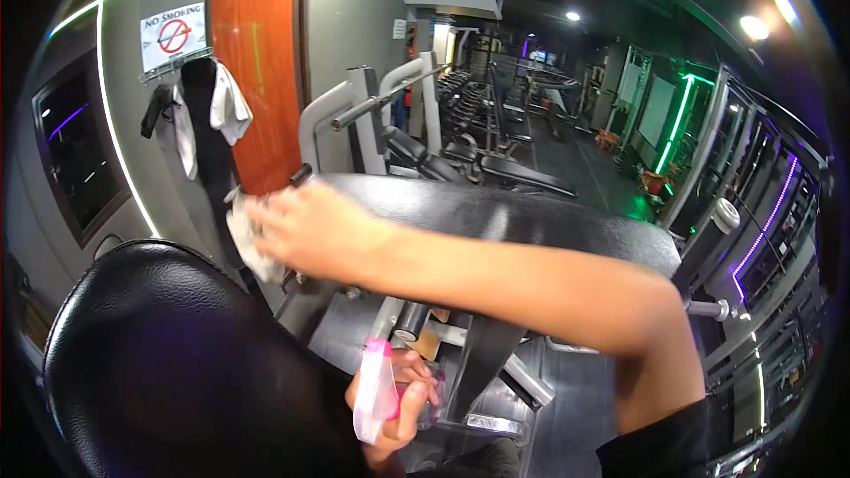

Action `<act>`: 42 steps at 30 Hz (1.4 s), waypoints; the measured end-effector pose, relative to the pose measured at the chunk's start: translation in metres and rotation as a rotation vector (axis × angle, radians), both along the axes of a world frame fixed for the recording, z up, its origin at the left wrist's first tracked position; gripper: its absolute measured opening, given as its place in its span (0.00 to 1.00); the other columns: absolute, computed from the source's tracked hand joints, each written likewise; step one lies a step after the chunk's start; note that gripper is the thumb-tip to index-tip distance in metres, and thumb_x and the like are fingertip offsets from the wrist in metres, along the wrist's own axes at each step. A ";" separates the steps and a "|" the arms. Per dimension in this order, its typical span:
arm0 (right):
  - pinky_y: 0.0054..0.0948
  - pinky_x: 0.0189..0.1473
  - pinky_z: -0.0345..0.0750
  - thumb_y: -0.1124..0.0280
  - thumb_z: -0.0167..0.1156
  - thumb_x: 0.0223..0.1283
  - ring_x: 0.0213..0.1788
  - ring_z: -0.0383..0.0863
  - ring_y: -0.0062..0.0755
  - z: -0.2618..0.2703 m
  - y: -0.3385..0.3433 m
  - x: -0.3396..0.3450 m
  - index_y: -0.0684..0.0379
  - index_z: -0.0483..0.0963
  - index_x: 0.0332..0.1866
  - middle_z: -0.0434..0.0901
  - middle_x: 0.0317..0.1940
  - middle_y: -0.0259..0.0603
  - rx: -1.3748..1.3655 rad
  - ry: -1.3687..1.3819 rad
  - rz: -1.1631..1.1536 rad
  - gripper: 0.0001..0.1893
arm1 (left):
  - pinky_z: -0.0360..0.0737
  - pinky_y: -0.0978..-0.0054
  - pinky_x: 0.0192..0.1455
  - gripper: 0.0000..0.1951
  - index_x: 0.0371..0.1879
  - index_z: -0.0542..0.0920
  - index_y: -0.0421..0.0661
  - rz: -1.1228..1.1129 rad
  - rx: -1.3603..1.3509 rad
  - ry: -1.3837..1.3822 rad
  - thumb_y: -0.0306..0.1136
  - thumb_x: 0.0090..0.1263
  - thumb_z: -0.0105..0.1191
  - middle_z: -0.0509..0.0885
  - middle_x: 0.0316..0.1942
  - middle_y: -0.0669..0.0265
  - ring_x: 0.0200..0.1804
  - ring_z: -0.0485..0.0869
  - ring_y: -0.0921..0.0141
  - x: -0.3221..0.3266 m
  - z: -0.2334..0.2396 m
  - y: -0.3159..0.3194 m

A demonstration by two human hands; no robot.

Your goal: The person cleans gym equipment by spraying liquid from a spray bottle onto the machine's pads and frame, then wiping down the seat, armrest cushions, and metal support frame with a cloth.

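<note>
My right arm reaches across the view to the left, over a black padded gym-machine cushion [438, 202]. In my right hand [312, 222] is a crumpled whitish cloth [247, 242], held beyond the cushion's left end; the hand is slightly blurred. Lower down, my left hand [410, 415] grips a spray bottle with a white and pink trigger head [375, 392]. Its clear body is partly hidden behind my fingers. A large black upholstered pad [166, 345] rises at the left, close to both hands.
Beneath the cushion are metal frame parts and a foam-type roller [412, 322]. Clothes [206, 106] hang on a wall rack beside an orange-brown door [255, 79]. Behind stand a bar machine [385, 99], a bench [524, 172] and dumbbell racks [458, 93]. Machine uprights [704, 146] line the right.
</note>
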State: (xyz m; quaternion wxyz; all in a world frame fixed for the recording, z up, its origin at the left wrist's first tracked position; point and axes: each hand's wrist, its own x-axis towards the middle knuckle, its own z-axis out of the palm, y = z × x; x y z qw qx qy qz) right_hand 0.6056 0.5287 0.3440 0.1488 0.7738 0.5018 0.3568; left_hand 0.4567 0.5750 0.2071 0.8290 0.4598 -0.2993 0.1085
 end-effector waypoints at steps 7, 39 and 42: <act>0.51 0.66 0.56 0.59 0.47 0.62 0.64 0.66 0.44 -0.063 0.058 0.001 0.57 0.75 0.56 0.71 0.61 0.42 -0.584 -0.265 -0.273 0.21 | 0.79 0.75 0.32 0.16 0.50 0.70 0.35 0.032 -0.048 0.041 0.21 0.62 0.52 0.78 0.32 0.58 0.30 0.80 0.70 -0.002 -0.008 0.008; 0.37 0.66 0.63 0.59 0.54 0.60 0.62 0.71 0.23 -0.057 -0.257 -0.279 0.42 0.77 0.46 0.72 0.60 0.28 -0.166 -0.285 -0.736 0.11 | 0.76 0.74 0.26 0.18 0.53 0.65 0.37 0.107 0.159 -0.149 0.33 0.67 0.46 0.72 0.29 0.59 0.17 0.74 0.72 -0.001 -0.001 -0.010; 0.36 0.60 0.68 0.66 0.59 0.52 0.58 0.75 0.23 -0.057 -0.285 -0.310 0.39 0.79 0.42 0.76 0.56 0.27 -0.048 -0.242 -0.782 0.11 | 0.76 0.74 0.26 0.18 0.52 0.65 0.37 0.119 0.213 -0.163 0.33 0.67 0.46 0.72 0.29 0.59 0.17 0.74 0.72 -0.001 -0.007 -0.005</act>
